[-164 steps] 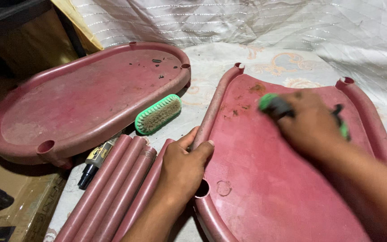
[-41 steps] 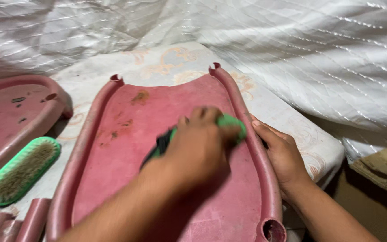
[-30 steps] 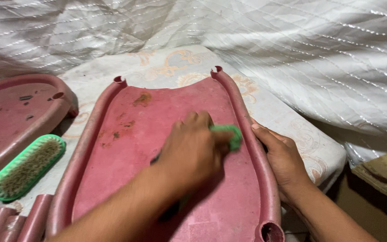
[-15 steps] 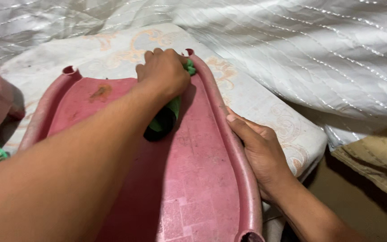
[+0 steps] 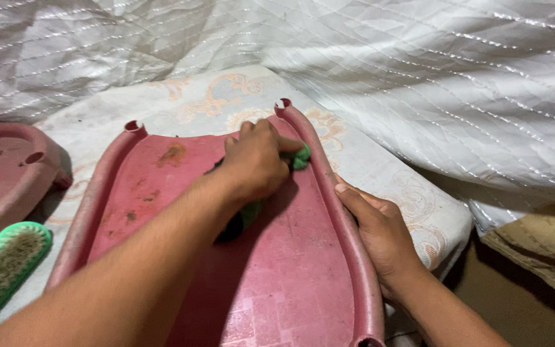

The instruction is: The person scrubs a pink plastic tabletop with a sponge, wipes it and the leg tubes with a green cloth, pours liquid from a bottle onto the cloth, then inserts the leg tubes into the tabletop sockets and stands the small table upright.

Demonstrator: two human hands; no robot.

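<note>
Left hand (image 5: pixel 258 160): clenched around a green brush (image 5: pixel 300 157), pressing it on the far part of the red tray (image 5: pixel 290 257).
Right hand (image 5: pixel 380 228): gripping the tray's right rim.
Near left: another green brush (image 5: pixel 1 270) on the cloth.

The left hand (image 5: pixel 255 160) presses a green scrubber (image 5: pixel 300 157) onto the stained red plastic tray (image 5: pixel 290 270). The right hand (image 5: pixel 380 231) grips the tray's right rim. A green brush (image 5: pixel 1 270) lies left, beside another red tray (image 5: pixel 1 173).
</note>
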